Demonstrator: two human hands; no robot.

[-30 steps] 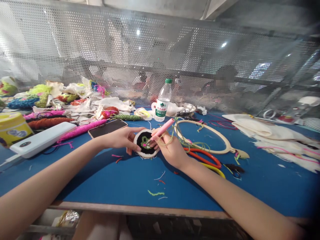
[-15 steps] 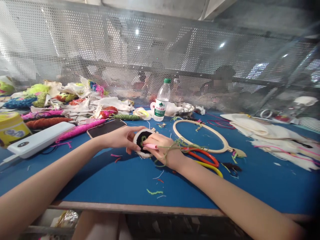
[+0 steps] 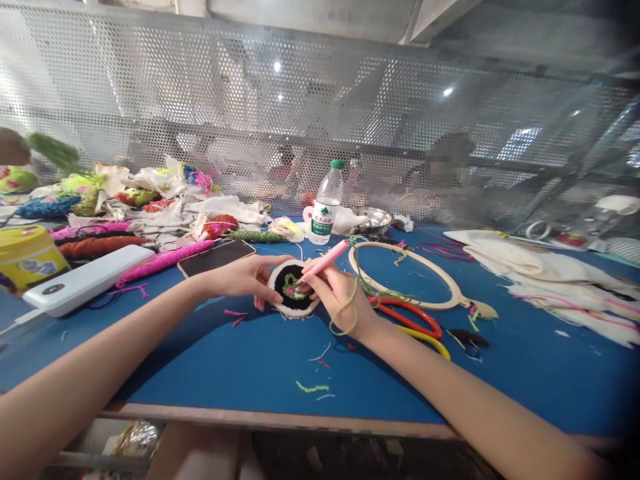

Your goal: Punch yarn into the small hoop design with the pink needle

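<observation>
My left hand (image 3: 253, 279) grips the left rim of a small round embroidery hoop (image 3: 294, 311), thumb on its near edge. Black fabric (image 3: 301, 301) fills the hoop, with a green yarn outline and a small pink spot stitched on it. In my right hand (image 3: 340, 290) is a pink punch needle (image 3: 327, 258), held like a pen, its upper end leaning up and to the right. The needle's tip is hidden by my fingers at the fabric. Green yarn (image 3: 345, 328) loops loosely from the tool around my right wrist.
Behind stands a water bottle (image 3: 327, 203). To the right lie a large empty hoop (image 3: 453, 287), red-handled scissors (image 3: 415, 317) and white cloth (image 3: 525, 260). A phone (image 3: 215, 259), a white power bank (image 3: 90, 280) and yarn bundles (image 3: 170, 260) are at left. Thread scraps (image 3: 313, 387) dot the near table.
The punch needle has swung from lying low to tilting upward, and my right hand has turned, uncovering more of the green stitching. At far left a blurred hand and green item have appeared.
</observation>
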